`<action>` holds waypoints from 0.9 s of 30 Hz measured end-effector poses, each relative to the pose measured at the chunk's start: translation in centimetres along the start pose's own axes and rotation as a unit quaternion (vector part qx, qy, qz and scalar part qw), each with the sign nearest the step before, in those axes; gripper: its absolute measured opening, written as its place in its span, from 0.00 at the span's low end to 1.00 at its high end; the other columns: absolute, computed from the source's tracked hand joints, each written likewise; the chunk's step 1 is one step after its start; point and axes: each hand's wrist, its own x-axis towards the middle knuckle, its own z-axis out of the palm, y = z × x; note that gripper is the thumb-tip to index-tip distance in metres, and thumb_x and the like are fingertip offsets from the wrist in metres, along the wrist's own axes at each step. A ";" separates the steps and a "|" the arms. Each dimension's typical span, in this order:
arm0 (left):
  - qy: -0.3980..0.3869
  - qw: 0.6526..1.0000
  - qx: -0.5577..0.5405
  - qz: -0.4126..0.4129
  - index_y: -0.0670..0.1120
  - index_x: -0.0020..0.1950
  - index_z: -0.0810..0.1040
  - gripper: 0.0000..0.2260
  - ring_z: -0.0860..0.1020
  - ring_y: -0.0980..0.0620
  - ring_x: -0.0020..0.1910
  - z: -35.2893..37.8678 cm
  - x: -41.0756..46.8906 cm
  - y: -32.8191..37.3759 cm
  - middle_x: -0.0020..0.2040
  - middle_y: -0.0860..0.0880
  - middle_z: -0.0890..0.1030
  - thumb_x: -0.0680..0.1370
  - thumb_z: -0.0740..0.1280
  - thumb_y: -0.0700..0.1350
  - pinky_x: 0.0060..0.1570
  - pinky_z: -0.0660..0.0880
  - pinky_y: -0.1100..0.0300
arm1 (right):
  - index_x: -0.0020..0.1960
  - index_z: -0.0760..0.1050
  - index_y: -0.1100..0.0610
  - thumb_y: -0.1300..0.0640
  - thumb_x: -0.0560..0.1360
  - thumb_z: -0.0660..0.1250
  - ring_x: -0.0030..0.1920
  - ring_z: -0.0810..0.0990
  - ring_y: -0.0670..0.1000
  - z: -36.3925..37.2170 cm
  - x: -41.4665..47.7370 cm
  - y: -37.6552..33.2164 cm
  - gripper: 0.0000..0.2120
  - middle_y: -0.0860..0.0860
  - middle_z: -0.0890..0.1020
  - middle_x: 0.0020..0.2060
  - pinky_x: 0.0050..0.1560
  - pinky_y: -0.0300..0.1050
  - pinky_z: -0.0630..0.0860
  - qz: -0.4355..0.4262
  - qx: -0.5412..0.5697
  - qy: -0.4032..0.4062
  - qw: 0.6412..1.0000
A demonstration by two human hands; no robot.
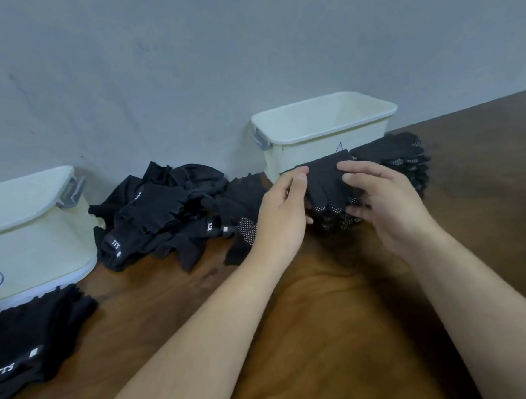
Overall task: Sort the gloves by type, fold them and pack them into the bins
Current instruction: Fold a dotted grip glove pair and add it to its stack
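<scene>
The left hand point(282, 210) and right hand point(386, 204) pinch a dotted glove point(328, 179) by its side edges, thumbs on top, just in front of the right bin point(325, 123). A loose pile point(168, 206) lies between that bin and the left bin point(23, 222). A stack point(403, 155) sits just beyond the right hand.

Single head-worn wide-angle view, looking forward and down across the counter point(310, 320) toward the wall point(184, 64); forearms close in the foreground.

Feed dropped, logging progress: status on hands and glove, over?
Left hand and right hand both grip one black dotted knit glove. Held before right-side white plastic bin, not yet packed. Unsorted black glove pile lies left; nothing blocks bin.
</scene>
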 end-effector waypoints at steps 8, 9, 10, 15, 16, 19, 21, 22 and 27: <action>-0.021 0.998 0.039 -0.034 0.57 0.74 0.78 0.18 0.83 0.54 0.40 1.1 2.2 -1.9 0.51 0.52 0.87 0.88 0.56 0.59 0.46 0.84 0.52 | 0.59 0.86 0.55 0.65 0.79 0.74 0.50 0.85 0.49 -0.5 1.9 1.3 0.11 0.55 0.88 0.56 0.54 0.42 0.81 -0.016 -0.003 0.040 0.999; -0.019 0.998 0.038 -0.040 0.59 0.73 0.78 0.18 0.83 0.54 0.38 0.9 2.4 -2.0 0.46 0.51 0.87 0.87 0.56 0.60 0.48 0.83 0.51 | 0.59 0.86 0.55 0.65 0.79 0.74 0.49 0.85 0.48 -0.4 2.0 1.3 0.11 0.53 0.88 0.55 0.54 0.41 0.81 -0.020 -0.002 0.050 0.999; -0.021 0.998 0.042 -0.047 0.60 0.71 0.78 0.18 0.82 0.54 0.36 0.8 2.5 -2.0 0.43 0.51 0.87 0.87 0.55 0.61 0.48 0.82 0.52 | 0.59 0.86 0.54 0.64 0.79 0.74 0.48 0.85 0.47 -0.3 2.2 1.4 0.11 0.51 0.88 0.54 0.54 0.40 0.81 -0.024 -0.006 0.061 0.998; -0.043 0.990 0.102 -0.083 0.60 0.72 0.77 0.21 0.83 0.54 0.34 1.0 2.2 -1.7 0.37 0.50 0.86 0.87 0.51 0.63 0.43 0.74 0.58 | 0.60 0.86 0.50 0.59 0.79 0.75 0.41 0.84 0.42 -0.1 2.2 2.2 0.11 0.45 0.88 0.50 0.56 0.44 0.84 -0.037 -0.087 0.099 0.991; -0.045 0.989 0.112 -0.083 0.60 0.71 0.77 0.21 0.83 0.54 0.35 1.0 2.1 -1.7 0.38 0.50 0.85 0.87 0.50 0.63 0.41 0.73 0.59 | 0.61 0.86 0.50 0.58 0.80 0.75 0.40 0.84 0.42 0.0 2.0 2.2 0.11 0.44 0.88 0.49 0.54 0.42 0.84 -0.041 -0.103 0.104 0.988; -0.049 0.989 0.121 -0.062 0.62 0.61 0.77 0.15 0.82 0.54 0.37 1.0 1.7 -1.7 0.42 0.47 0.84 0.87 0.52 0.62 0.38 0.75 0.63 | 0.63 0.85 0.48 0.55 0.80 0.74 0.42 0.85 0.44 -0.2 1.8 1.9 0.12 0.43 0.87 0.47 0.47 0.37 0.82 -0.048 -0.151 0.113 0.981; -0.065 0.987 0.141 -0.042 0.58 0.58 0.77 0.15 0.82 0.53 0.43 1.2 1.7 -2.2 0.47 0.45 0.85 0.87 0.53 0.61 0.49 0.80 0.56 | 0.64 0.85 0.48 0.54 0.80 0.73 0.42 0.84 0.44 -0.3 1.7 1.8 0.13 0.43 0.86 0.47 0.43 0.31 0.79 -0.056 -0.194 0.112 0.973; -0.077 0.984 0.154 -0.035 0.57 0.63 0.79 0.18 0.83 0.52 0.50 1.3 1.8 -2.7 0.54 0.45 0.85 0.87 0.53 0.62 0.58 0.81 0.50 | 0.65 0.84 0.48 0.53 0.81 0.73 0.42 0.84 0.44 -0.4 1.6 1.8 0.13 0.43 0.87 0.48 0.42 0.29 0.77 -0.063 -0.230 0.110 0.965; -0.094 0.972 0.211 -0.042 0.58 0.83 0.64 0.26 0.72 0.46 0.76 1.6 1.9 -3.8 0.80 0.51 0.70 0.85 0.56 0.62 0.75 0.70 0.42 | 0.67 0.83 0.51 0.51 0.83 0.69 0.55 0.85 0.52 -0.1 0.7 2.4 0.15 0.50 0.87 0.55 0.61 0.45 0.79 -0.149 -0.426 0.123 0.884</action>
